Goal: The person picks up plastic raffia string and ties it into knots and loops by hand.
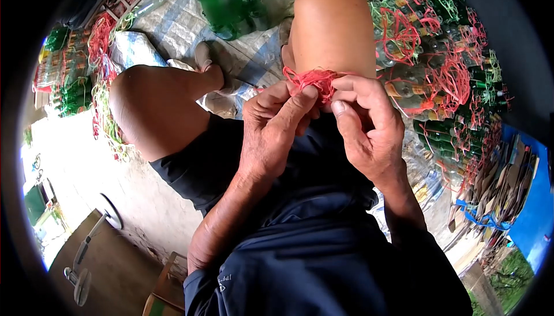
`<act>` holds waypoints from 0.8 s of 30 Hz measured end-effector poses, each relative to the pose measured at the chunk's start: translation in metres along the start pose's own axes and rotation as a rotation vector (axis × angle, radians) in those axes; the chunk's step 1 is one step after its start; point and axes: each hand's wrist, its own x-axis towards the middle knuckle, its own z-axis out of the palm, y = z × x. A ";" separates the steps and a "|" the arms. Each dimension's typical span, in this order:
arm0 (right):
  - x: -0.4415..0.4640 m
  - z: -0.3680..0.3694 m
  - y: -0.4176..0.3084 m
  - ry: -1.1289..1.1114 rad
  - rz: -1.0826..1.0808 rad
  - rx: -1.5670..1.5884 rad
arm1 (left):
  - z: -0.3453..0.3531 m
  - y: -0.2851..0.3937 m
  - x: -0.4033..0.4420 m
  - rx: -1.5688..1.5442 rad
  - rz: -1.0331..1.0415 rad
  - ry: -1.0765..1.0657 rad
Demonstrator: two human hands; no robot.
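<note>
A loose tangle of red plastic twine (316,81) is held up between my hands, just above my bent knee. My left hand (272,122) is closed on it, thumb pressed over the strands. On the other side, my right hand (372,122) has its fingers curled in, the fingertips at the tangle's right edge. Any single strand between the right thumb and fingers is too small to make out. Part of the tangle is hidden behind the left fingers.
Green glass bottles (254,4) stand on a woven plastic sheet (173,27) ahead. Stacked bottles tied with red and green twine (450,79) rise at right, beside flattened cardboard (508,171). More tied bottles (75,73) lie left. A fan (82,287) is at lower left.
</note>
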 end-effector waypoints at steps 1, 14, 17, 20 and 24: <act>0.000 0.002 -0.001 0.014 0.001 0.007 | -0.001 0.000 0.000 -0.046 -0.016 -0.003; 0.006 0.003 -0.006 -0.054 -0.050 -0.136 | -0.007 -0.005 -0.004 -0.374 -0.155 0.068; 0.008 0.003 -0.006 -0.086 -0.038 -0.149 | -0.012 -0.008 -0.005 -0.448 -0.177 0.032; 0.008 0.005 -0.008 -0.097 0.025 -0.063 | -0.018 -0.011 -0.004 -0.474 -0.186 -0.035; 0.010 0.004 -0.010 -0.111 0.030 -0.063 | -0.023 -0.012 -0.005 -0.477 -0.223 -0.052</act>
